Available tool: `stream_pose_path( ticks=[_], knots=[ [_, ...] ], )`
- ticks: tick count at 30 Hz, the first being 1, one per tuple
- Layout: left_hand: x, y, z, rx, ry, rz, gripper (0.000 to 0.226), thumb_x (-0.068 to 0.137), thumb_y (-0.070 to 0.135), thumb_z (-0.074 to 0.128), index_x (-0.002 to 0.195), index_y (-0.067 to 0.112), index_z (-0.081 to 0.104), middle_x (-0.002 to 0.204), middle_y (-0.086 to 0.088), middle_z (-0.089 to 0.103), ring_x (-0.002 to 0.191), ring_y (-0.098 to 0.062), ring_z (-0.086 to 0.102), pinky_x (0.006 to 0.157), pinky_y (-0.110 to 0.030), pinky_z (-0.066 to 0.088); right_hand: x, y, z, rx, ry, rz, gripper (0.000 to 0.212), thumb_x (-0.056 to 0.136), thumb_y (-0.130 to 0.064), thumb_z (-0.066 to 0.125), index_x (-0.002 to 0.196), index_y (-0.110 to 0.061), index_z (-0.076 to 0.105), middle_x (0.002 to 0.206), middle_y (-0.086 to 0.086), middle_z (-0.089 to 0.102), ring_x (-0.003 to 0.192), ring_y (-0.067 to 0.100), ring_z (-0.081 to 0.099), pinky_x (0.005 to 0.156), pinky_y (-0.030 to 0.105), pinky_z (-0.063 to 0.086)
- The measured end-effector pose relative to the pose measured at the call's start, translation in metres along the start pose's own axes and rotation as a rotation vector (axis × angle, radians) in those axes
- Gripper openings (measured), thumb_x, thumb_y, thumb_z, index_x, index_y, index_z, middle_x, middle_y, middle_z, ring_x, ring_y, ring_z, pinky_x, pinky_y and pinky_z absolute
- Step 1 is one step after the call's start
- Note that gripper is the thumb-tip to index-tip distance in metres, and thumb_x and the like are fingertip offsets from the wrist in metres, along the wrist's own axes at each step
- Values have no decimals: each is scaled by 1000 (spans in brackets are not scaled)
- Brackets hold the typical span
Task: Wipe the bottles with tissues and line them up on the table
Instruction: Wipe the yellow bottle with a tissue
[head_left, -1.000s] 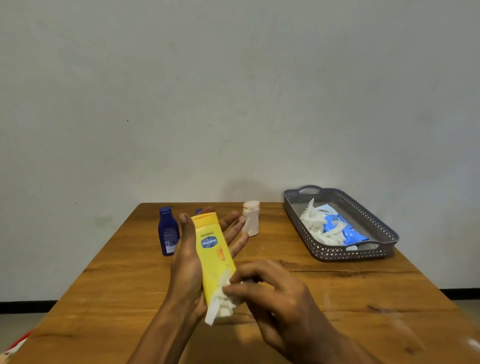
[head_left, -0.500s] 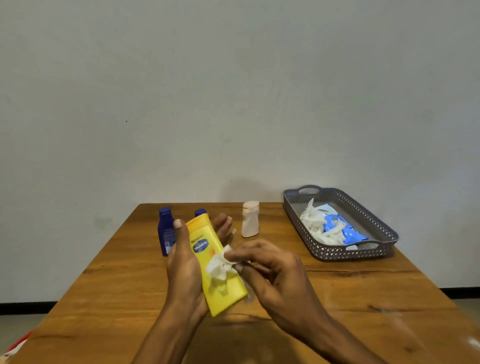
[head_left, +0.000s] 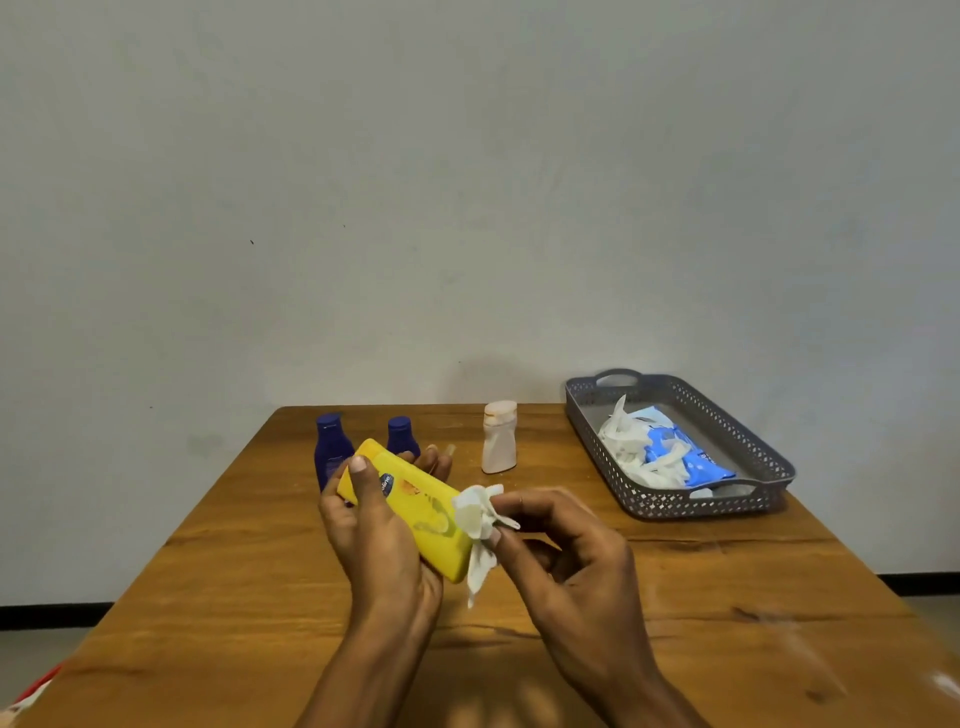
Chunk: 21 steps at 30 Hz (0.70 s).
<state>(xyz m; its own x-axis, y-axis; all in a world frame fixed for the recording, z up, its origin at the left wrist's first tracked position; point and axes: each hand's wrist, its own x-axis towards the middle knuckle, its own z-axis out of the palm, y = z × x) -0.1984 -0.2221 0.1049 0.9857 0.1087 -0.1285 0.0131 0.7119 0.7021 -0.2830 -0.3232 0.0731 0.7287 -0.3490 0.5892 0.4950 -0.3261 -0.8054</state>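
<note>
The left hand (head_left: 376, 525) covers the lower halves of two dark blue plastic bottles (head_left: 332, 449) and part of the yellow lotion bottle's (head_left: 421, 514) label. The wooden worktop's (head_left: 727, 623) near edge is cut off.

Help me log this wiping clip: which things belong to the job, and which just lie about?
Job: yellow bottle in left hand; tissue in right hand; two blue bottles; white bottle; wipes pack in grey tray.
Lying about: red-and-white item at the lower left edge.
</note>
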Motion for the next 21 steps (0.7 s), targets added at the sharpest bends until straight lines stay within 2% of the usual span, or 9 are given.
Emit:
stream_pose_path(
  ticks=[4,5,8,12,15,19,21],
  knots=[
    [3,-1,3,23,123,30,37,103,37,44,134,16,41,116,-21,68,97,-32,71,90,-52,56,-6,4,9,-119,78,-149,21,85,-11,77,105,-16,76,97,-9,68,90,14,71,68,28,61],
    [4,-1,4,32,139,28,39,103,38,44,136,16,41,113,-18,69,92,-27,72,88,-49,57,-9,6,13,-138,80,-180,21,84,-10,77,104,-16,76,96,-8,67,88,13,70,66,27,61],
    [7,0,5,12,141,26,42,104,37,40,139,15,40,89,-5,67,63,-10,70,70,-34,58,-17,8,19,-130,57,-216,23,83,-5,78,103,-16,77,94,-6,66,85,11,70,65,26,60],
    [5,4,8,-126,65,-8,38,104,33,41,139,18,37,101,-18,72,72,-20,75,72,-40,62,2,5,9,-105,15,-174,23,85,-5,76,107,-14,75,102,-7,69,94,13,70,70,28,61],
    [7,-2,6,-131,53,3,36,104,31,42,138,20,37,95,-15,72,71,-17,76,66,-33,63,15,9,4,-68,80,-156,25,87,-4,74,109,-14,76,104,-3,70,97,17,71,71,33,62],
    [10,-4,3,-114,76,-6,32,103,32,43,132,20,39,105,-15,70,71,-16,76,67,-35,63,-7,22,12,-95,81,-214,29,84,-3,76,111,-16,77,101,-4,68,92,17,71,69,30,62],
    [16,-6,-1,-61,99,17,33,103,34,44,132,20,40,107,-17,70,77,-20,75,70,-37,61,-23,29,15,-99,62,-222,28,83,-4,78,108,-18,78,98,-5,69,89,15,71,66,28,61]
  ],
)
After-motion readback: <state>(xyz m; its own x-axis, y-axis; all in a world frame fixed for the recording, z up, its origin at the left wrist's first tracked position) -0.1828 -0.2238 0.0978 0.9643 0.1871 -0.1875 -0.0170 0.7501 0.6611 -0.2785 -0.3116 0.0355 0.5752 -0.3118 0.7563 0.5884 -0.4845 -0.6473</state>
